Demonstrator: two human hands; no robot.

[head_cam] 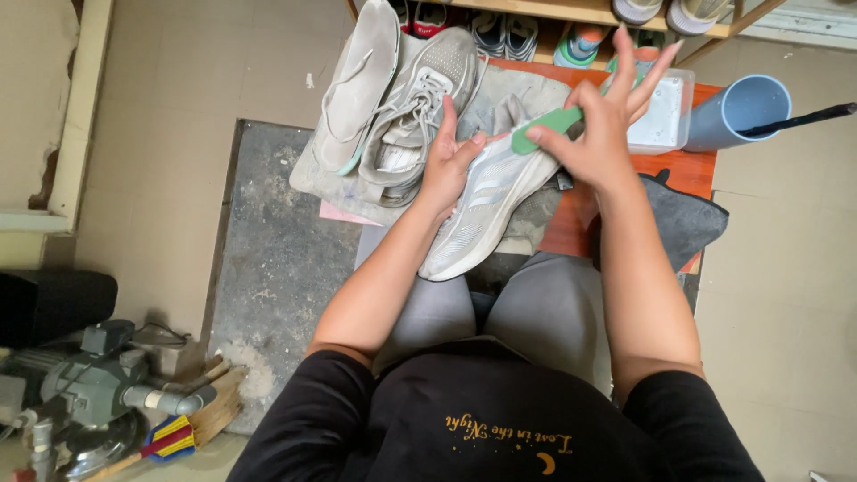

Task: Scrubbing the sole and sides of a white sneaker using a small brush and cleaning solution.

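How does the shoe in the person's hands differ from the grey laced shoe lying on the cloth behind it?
The held shoe is white with pale stripes; the laced shoe is grey and looks dirtier. The held shoe is gripped by the left hand while the right hand presses a green pad on it; the laced shoe lies untouched on the cloth. Both are sports shoes.

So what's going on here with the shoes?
A seated person holds a light grey sneaker over their lap, left hand steadying it, right hand pressing a small green brush to its heel end. Two more worn grey sneakers lie on a cloth just beyond, beside a clear plastic tub.
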